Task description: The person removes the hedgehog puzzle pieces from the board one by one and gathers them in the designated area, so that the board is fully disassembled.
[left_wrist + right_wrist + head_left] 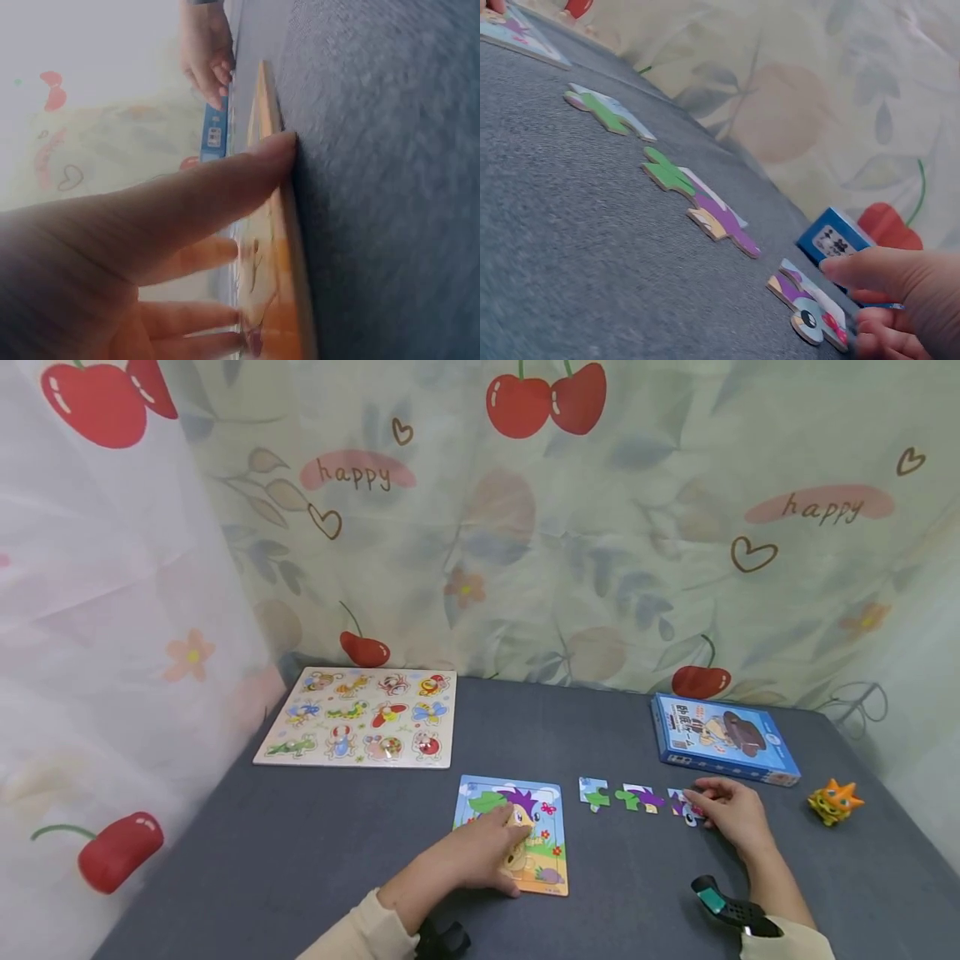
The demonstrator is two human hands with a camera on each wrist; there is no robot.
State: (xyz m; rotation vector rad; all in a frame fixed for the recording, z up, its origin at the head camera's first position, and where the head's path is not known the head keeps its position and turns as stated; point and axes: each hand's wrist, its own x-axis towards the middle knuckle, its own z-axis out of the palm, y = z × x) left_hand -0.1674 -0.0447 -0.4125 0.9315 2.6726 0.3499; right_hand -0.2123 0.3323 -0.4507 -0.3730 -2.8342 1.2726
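My left hand [487,852] rests on a framed picture puzzle [551,839] with a purple-haired cartoon animal. Its fingers [191,322] lie over the picture, and the thumb reaches the near edge of the board. To the right, three jigsaw pieces lie in a row: a blue and green piece [594,792], a green and purple piece [640,798] and a piece with a cartoon eye [808,311]. My right hand [735,814] is at the right end of this row, fingers loosely bent, fingertips right at the eye piece, which lies flat on the cloth.
A white board with insect pictures [360,718] lies at the back left. At the back right is a blue box [723,739], with an orange and yellow spiky toy [835,802] in front of it. Patterned curtains [555,568] hang behind the grey table [322,852].
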